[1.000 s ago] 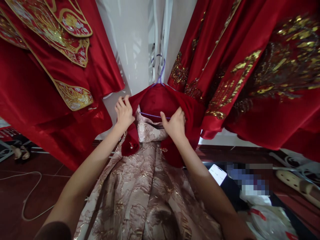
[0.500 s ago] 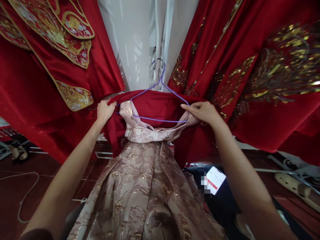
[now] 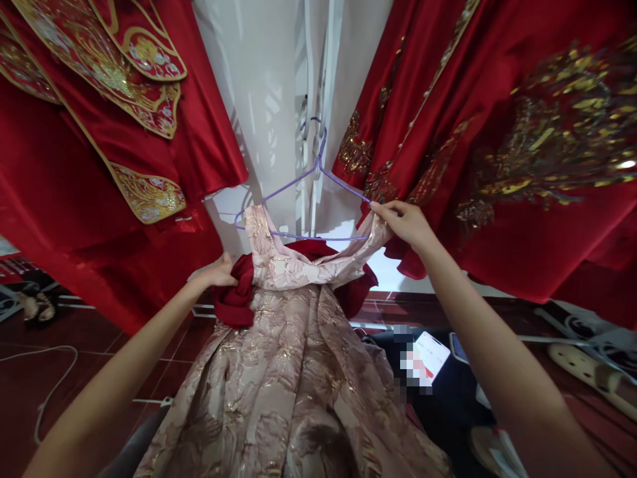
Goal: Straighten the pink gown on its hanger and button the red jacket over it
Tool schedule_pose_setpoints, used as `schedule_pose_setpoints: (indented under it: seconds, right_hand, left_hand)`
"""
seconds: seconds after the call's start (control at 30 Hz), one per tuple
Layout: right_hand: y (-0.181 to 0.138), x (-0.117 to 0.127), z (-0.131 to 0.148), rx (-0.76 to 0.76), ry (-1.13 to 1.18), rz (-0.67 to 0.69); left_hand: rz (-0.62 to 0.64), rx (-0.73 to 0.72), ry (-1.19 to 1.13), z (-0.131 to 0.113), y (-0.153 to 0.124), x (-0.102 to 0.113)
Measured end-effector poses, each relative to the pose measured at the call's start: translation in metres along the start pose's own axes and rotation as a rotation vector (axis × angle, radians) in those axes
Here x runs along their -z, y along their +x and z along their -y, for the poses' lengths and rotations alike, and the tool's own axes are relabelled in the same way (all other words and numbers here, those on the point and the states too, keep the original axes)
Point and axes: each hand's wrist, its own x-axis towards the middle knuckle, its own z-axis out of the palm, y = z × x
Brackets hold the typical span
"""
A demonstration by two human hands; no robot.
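A pinkish dress [image 3: 291, 352] with gold-patterned fabric hangs in front of me by its wide shoulder straps on a purple hanger [image 3: 291, 184]. At the right strap, my right hand [image 3: 405, 222] is closed, pinching the strap against the hanger's end. My left hand [image 3: 215, 272], lower on the other side, is closed on a bunched dark red cloth [image 3: 241, 295]. This cloth passes behind the dress bodice, and part of it shows beyond the right side. The left end of the hanger sticks out bare past the strap.
Red garments with gold embroidery [image 3: 149, 192] and sequins [image 3: 562, 133] hang on both sides. Behind the hanger is a white surface with a pole. A lit phone [image 3: 428, 358] lies at the lower right on something dark. Shoes [image 3: 37, 305], a clog [image 3: 582, 368] and a cable [image 3: 54, 392] are on the tiled floor.
The red cloth has dropped from behind the hanger to behind the bodice and bunched up. My left hand has moved down with it; my right hand stays near the right strap.
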Motion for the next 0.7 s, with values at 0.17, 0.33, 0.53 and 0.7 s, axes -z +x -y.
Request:
schedule_pose_setpoints:
  seconds: [0.17,0.33,0.53,0.7]
  right_hand:
    - [-0.007,-0.008,-0.002,0.027,-0.009,-0.087]
    - [-0.011,-0.012,-0.008,0.070,0.014,-0.100]
    - [-0.008,-0.006,-0.016,0.176,0.101,-0.060]
    - [-0.006,-0.008,-0.016,0.126,0.125,-0.093]
  left_hand:
    - [-0.278,-0.308,-0.159,-0.036,0.028,0.022]
    - [-0.413,-0.490,-0.107,-0.093,0.042,0.048]
    - [-0.304,-0.473,-0.059,-0.108,0.050,0.059]
    - [-0.338,-0.454,-0.164,-0.106,0.048,0.059]
